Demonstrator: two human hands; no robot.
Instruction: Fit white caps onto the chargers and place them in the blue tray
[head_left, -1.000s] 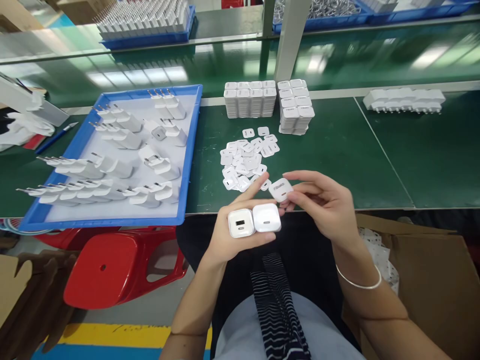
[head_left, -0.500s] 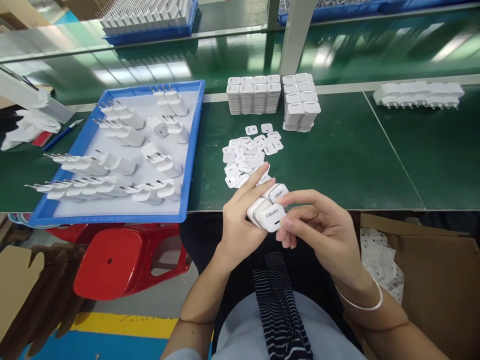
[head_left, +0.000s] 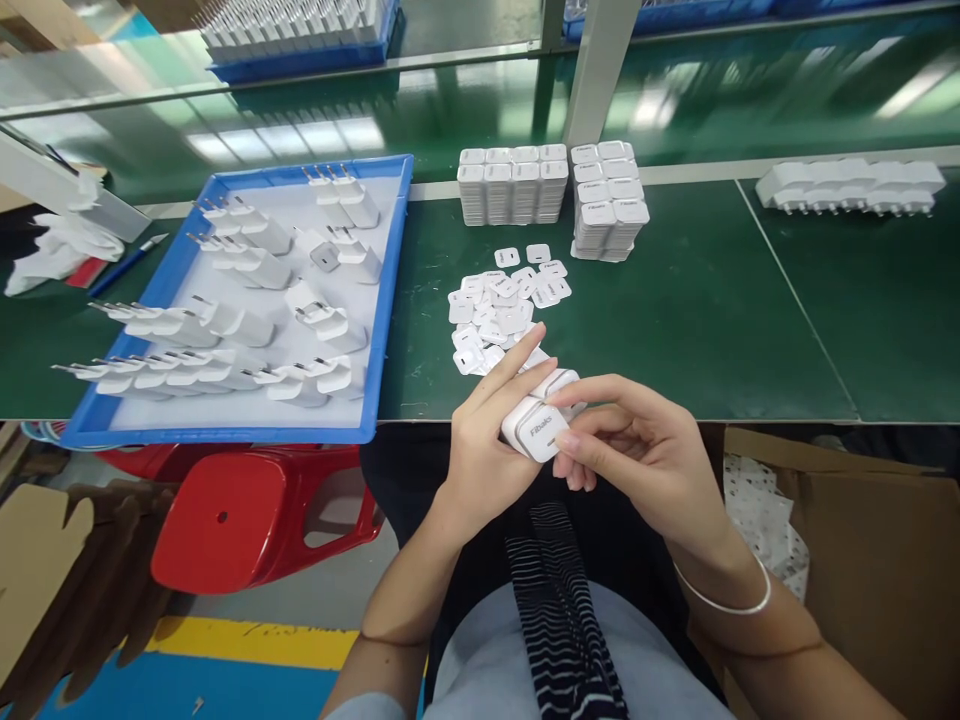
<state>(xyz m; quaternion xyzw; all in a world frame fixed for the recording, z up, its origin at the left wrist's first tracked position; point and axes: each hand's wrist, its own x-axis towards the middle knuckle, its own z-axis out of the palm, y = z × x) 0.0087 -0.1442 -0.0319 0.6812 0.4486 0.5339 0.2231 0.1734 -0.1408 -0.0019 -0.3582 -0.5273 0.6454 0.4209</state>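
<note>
My left hand [head_left: 484,435] is closed round two white chargers [head_left: 517,428], held above my lap just off the bench edge. On the nearer one lies a rounded white face plate [head_left: 541,432] with "Fibaks" printed on it and a small port slot. The thumb and index finger of my right hand [head_left: 645,450] pinch this plate at its right side, against the charger's end. Behind it the second charger is partly covered by my fingers. Beyond my left fingertips a loose heap of similar face plates [head_left: 495,312] lies on the green bench.
A blue-rimmed tray [head_left: 379,330] with upright white plugs stands at left. Stacked face plates [head_left: 514,190] and another stack [head_left: 609,205] sit at the back. A row of chargers [head_left: 851,188] lies far right. Below are a red stool [head_left: 225,520] and a cardboard box [head_left: 877,540].
The face plate has come down flush against the nearer charger's end, where before it sat slightly off it. Both hands stay almost in place; the view has shifted slightly.
</note>
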